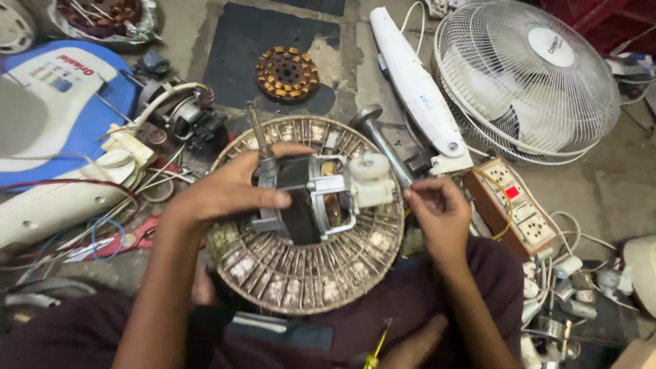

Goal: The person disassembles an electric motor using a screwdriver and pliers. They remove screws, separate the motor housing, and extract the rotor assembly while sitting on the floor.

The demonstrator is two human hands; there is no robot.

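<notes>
our left hand (229, 191) fingers grip the fan motor (311, 198) by its shaft end, over the round wire grille (307, 273) on our lap. right hand (441, 215) pinches near the motor's white knob (370, 167); contact unclear. power strip (512, 205) just right.

My left hand (229, 191) covers the near side of the fan motor (311, 201), so I cannot see my grip there; below the motor, the dusty fan guard (307, 273) has its lower rim lost behind my lap; whatever my right hand (441, 219) pinches beside the motor is too small to tell; far right of the motor, the white fan (529, 78) is cut by the top edge.
</notes>
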